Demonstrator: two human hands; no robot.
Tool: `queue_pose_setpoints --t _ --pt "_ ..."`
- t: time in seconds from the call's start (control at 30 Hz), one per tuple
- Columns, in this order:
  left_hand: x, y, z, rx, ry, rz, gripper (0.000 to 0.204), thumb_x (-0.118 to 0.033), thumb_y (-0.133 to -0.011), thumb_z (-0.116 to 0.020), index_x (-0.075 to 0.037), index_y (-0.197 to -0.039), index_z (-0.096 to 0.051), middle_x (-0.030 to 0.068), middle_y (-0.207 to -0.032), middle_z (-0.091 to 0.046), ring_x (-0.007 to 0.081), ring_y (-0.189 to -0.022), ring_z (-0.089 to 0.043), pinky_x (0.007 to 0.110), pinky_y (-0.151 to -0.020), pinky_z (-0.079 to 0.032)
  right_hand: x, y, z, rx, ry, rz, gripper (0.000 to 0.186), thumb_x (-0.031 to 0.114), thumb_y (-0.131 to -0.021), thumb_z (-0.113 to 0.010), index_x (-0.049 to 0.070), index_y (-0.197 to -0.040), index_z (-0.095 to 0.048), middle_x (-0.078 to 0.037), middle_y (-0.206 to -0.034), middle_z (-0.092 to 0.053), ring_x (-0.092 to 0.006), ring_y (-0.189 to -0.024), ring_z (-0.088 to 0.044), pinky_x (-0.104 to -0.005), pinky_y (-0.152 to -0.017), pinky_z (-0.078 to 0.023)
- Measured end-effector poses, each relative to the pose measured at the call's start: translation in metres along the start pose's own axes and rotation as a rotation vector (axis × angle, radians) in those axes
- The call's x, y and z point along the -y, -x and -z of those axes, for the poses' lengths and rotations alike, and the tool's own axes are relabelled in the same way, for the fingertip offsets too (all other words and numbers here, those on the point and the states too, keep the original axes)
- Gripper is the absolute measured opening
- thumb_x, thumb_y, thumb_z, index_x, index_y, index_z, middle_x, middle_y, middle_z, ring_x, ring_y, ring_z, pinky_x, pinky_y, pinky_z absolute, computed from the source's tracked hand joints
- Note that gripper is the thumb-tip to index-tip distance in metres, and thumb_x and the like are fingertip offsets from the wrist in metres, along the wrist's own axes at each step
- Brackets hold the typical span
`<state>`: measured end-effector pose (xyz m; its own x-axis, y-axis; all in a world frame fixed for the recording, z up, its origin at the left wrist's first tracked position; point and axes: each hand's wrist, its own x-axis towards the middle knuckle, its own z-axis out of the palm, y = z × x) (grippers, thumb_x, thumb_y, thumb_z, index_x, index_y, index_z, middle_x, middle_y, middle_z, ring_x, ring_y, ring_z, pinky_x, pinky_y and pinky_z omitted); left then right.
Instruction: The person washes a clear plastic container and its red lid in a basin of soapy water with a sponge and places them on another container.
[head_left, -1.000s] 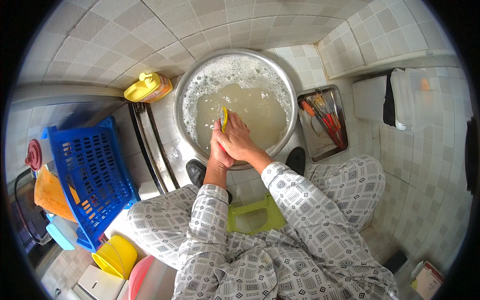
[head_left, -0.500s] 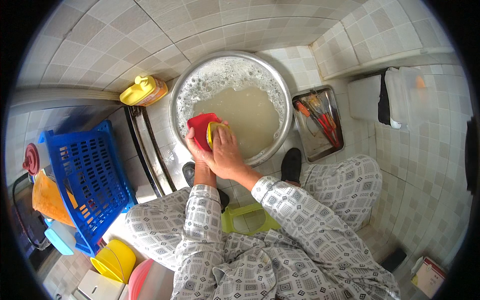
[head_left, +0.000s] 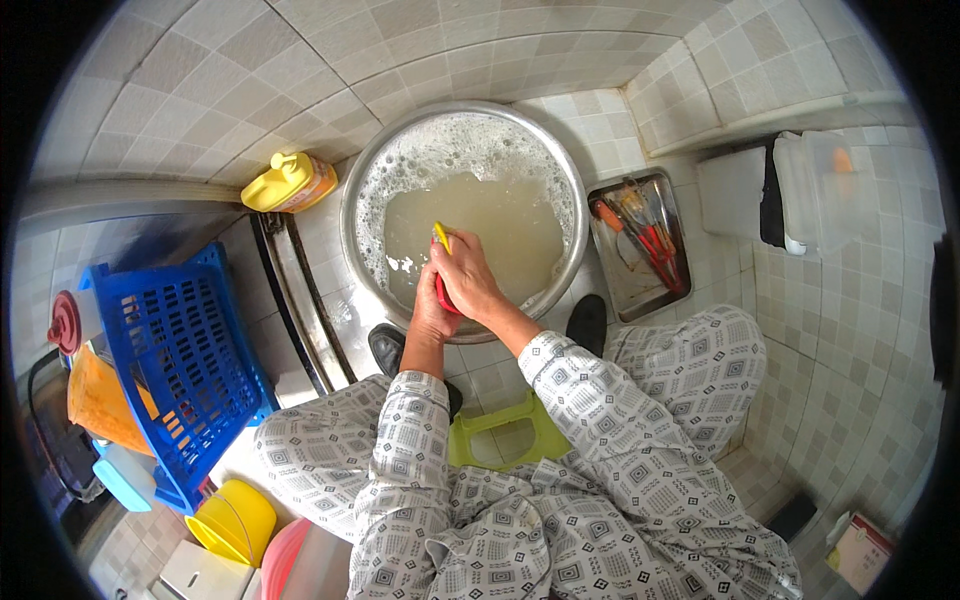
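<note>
Over the near half of a round metal basin (head_left: pixel 577 185) of cloudy, foamy water (head_left: pixel 500 215), my two hands are pressed together. My left hand (head_left: pixel 434 312) is closed round a small red container (head_left: pixel 446 295), now mostly covered by fingers. My right hand (head_left: pixel 465 275) grips a yellow scrubbing pad (head_left: pixel 441 236) against it; only the pad's edge shows at the fingertips.
To the right lies a metal tray (head_left: pixel 620 305) of red-handled utensils (head_left: pixel 655 255). A yellow bottle (head_left: pixel 290 185) stands left of the basin. Further left are a blue basket (head_left: pixel 180 340) and a yellow bucket (head_left: pixel 235 515). A green stool (head_left: pixel 545 440) is beneath me.
Both hands have moved slightly right. The red container has turned from showing its broad face to being nearly hidden between my hands, and the yellow pad now shows only its edge.
</note>
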<state>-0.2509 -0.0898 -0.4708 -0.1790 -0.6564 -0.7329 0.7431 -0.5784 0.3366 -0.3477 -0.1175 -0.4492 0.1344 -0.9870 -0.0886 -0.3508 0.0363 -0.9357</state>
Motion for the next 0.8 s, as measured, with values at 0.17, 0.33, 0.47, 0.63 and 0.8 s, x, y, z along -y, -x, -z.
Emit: queue_pose_setpoints --t 0.17,0.33,0.47,0.63,0.8 --pt "0.002 0.000 0.003 0.029 0.005 0.050 0.069 -0.066 -0.094 -0.059 -0.013 -0.139 -0.058 0.0083 -0.135 -0.063 0.0253 -0.125 -0.060 0.045 -0.106 -0.048 0.005 -0.021 0.021 0.317 -0.148 -0.245 0.054 0.045 -0.109 -0.043 -0.004 -0.114 -0.067 -0.013 -0.102 -0.068 -0.0241 -0.097 -0.063 -0.0355 -0.090 -0.049" --pt "-0.011 -0.007 0.011 0.064 0.202 0.020 0.070 -0.068 -0.090 -0.059 -0.012 -0.132 -0.060 0.0109 -0.125 -0.068 0.0300 -0.113 -0.065 0.048 -0.102 -0.050 0.005 -0.003 0.001 0.309 -0.528 -0.451 0.057 0.047 -0.109 -0.045 -0.003 -0.107 -0.072 -0.004 -0.099 -0.070 -0.0115 -0.091 -0.062 -0.0320 -0.083 -0.051" --pt "-0.026 -0.015 0.036 0.099 0.153 -0.311 0.067 -0.058 -0.090 -0.062 -0.008 -0.135 -0.055 0.0168 -0.120 -0.067 0.0340 -0.107 -0.067 0.049 -0.094 -0.054 0.035 0.001 -0.001 0.558 0.014 -0.316 0.059 0.049 -0.105 -0.041 -0.003 -0.105 -0.070 -0.019 -0.102 -0.072 -0.0360 -0.097 -0.068 -0.0469 -0.089 -0.051" --pt "-0.032 -0.009 0.015 0.206 0.153 -0.372 0.064 -0.053 -0.091 -0.061 -0.008 -0.136 -0.053 0.0169 -0.121 -0.066 0.0357 -0.106 -0.066 0.051 -0.092 -0.054 0.030 0.023 0.000 0.278 0.331 -0.216 0.065 0.054 -0.102 -0.044 -0.006 -0.121 -0.062 -0.028 -0.121 -0.063 -0.0448 -0.109 -0.063 -0.0511 -0.097 -0.049" --pt "-0.015 -0.006 -0.004 0.052 0.139 -0.394 0.062 -0.050 -0.090 -0.059 -0.006 -0.134 -0.056 0.0156 -0.120 -0.067 0.0311 -0.107 -0.066 0.045 -0.096 -0.054 0.009 0.016 -0.004 0.133 0.378 -0.223 0.072 0.056 -0.099 -0.048 -0.010 -0.124 -0.060 -0.032 -0.128 -0.055 -0.0488 -0.112 -0.060 -0.0543 -0.100 -0.047"
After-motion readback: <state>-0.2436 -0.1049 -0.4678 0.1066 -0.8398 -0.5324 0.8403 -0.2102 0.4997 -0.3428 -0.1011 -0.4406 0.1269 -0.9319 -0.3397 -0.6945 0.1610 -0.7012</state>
